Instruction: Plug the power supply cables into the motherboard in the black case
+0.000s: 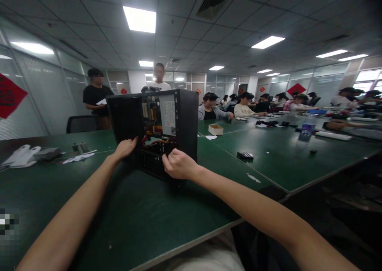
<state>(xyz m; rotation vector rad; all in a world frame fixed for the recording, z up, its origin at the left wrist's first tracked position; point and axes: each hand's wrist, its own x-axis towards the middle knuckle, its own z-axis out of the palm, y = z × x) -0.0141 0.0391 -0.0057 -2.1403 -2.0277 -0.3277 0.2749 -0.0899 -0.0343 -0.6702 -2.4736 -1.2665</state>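
A black computer case (187, 123) stands upright on the green table (134, 223), its inside showing with a silver power unit (168, 114) and coloured cables (153, 143). At the left, a black side panel (125, 119) stands at an angle to the case. My left hand (127, 147) is at the lower right edge of this panel, its fingers closed on it. My right hand (177, 164) is closed at the lower front of the opening; whatever its fingers pinch is too small to make out.
White plastic bags (22, 156) and a grey block (47, 154) lie at the left. To the right are a small white box (215, 129), a black part (245, 156) and a bottle (308, 125). Two people stand behind the case; several sit along the table.
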